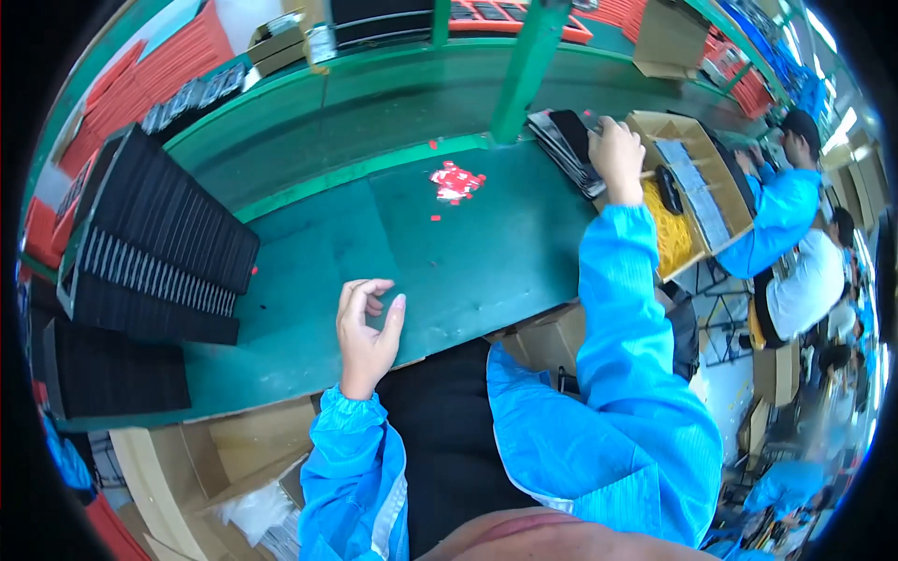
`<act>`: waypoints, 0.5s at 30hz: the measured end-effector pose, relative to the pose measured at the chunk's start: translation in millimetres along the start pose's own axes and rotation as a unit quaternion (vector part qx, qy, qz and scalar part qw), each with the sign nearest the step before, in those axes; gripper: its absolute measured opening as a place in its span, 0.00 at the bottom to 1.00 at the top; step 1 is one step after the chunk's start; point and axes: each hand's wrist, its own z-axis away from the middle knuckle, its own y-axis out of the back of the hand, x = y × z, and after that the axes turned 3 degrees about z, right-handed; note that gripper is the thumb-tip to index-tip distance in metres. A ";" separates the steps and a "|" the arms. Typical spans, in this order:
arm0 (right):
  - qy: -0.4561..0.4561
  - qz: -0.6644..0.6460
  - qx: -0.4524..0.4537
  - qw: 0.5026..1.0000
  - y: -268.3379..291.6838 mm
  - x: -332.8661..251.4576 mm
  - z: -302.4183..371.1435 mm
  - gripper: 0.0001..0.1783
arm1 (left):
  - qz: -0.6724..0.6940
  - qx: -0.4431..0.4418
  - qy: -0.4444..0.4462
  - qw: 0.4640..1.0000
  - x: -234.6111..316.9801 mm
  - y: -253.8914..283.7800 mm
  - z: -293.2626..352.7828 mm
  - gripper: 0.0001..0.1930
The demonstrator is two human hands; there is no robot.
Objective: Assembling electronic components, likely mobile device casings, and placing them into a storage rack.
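Observation:
My left hand is held over the near edge of the green table, fingers loosely bent and thumb apart, with nothing in it. At the far right of the table my right hand has its bent fingers at the edge of a black flat piece with rounded corners. That piece lies on top of a stack of flat dark and grey pieces; the fingertips are partly hidden. Small red and white bits lie in a loose pile near the middle of the table.
A cardboard box with yellow bands stands right of the stack. Tall rows of black trays occupy the left end. A green post rises at the back. A person in blue works at right. An opened carton sits below the table.

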 end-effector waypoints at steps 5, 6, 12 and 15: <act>0.267 -0.469 -0.093 0.836 68.2 -97.3 61.8 0.09 | 0.070 -0.002 0.065 0.995 -2.3 15.2 9.8 0.25; 0.326 -0.519 -0.133 0.779 77.8 -120.3 82.0 0.08 | 0.111 -0.002 0.088 0.990 2.1 14.2 12.3 0.28; 0.570 -0.487 -0.244 0.615 75.1 -236.4 169.6 0.14 | 0.086 0.026 -0.043 0.995 -7.5 35.9 25.8 0.23; 0.652 -0.506 -0.203 0.528 86.9 -270.2 188.7 0.18 | -0.047 0.083 -0.121 0.988 26.0 77.9 30.3 0.16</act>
